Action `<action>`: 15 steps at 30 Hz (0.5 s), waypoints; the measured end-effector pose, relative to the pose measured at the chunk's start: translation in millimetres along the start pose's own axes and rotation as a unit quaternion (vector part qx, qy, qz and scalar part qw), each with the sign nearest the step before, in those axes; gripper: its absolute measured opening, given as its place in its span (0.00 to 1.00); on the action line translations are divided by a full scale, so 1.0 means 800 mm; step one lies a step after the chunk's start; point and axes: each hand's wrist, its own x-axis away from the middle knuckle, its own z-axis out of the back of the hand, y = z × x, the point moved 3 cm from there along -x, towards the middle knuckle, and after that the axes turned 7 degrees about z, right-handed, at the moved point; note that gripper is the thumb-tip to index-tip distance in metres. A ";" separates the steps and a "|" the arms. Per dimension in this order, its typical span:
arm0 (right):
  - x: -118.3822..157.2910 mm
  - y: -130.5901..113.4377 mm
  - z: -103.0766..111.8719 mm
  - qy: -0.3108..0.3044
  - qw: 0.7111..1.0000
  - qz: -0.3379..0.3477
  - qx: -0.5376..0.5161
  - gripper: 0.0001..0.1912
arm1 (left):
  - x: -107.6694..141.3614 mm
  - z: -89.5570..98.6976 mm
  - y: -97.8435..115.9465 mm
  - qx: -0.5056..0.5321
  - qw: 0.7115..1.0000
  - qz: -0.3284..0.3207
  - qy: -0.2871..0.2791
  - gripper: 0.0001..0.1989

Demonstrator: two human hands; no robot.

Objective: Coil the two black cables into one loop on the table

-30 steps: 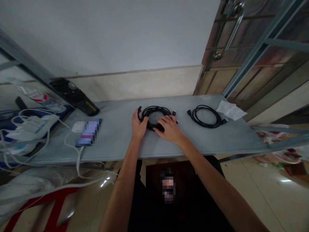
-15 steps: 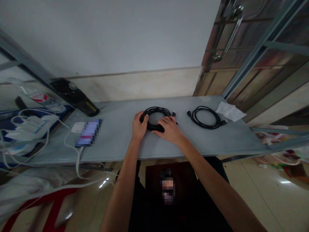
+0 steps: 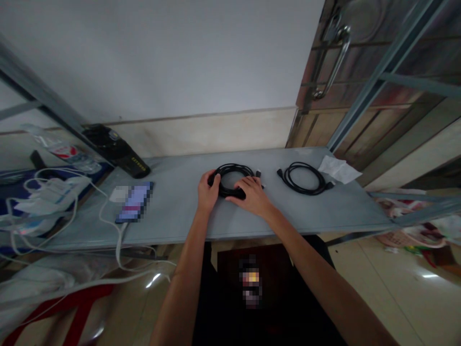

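Observation:
A thick coil of black cable (image 3: 236, 167) lies on the grey tabletop (image 3: 180, 211), its plug end showing at the right of the loop. My left hand (image 3: 209, 189) is closed round the coil's left side, thumb on top. At the coil's front right, my right hand (image 3: 251, 193) grips the strands, with the fingers over them and the thumb in front. A second, thinner black cable (image 3: 304, 191) is coiled to the right, apart from both hands, with a connector at each end.
A crumpled white tissue (image 3: 340, 169) lies at the right end. On the left are a phone (image 3: 135, 203) with a white cord, a black flask-like object (image 3: 118, 151), a plastic bottle (image 3: 68, 151) and a white power strip (image 3: 54, 194). Metal posts (image 3: 382, 81) flank the table.
The view has shifted slightly, moving the surroundings a little in the picture. Both hands keep their hold on the coil, with hardly any movement.

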 end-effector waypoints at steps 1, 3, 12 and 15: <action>0.001 -0.002 0.003 0.012 1.000 0.001 -0.011 0.19 | -0.001 0.000 0.000 0.002 1.000 -0.001 -0.003 0.19; 0.005 -0.001 0.014 0.041 0.999 0.005 -0.033 0.16 | -0.002 0.001 0.000 0.007 1.000 0.000 -0.011 0.20; 0.106 0.106 0.131 0.020 0.974 -0.130 0.185 0.28 | -0.002 -0.001 -0.004 0.038 0.999 0.006 -0.001 0.19; 0.142 0.138 0.155 0.002 0.952 -0.193 0.236 0.33 | -0.002 -0.002 -0.005 0.043 0.999 0.005 0.000 0.19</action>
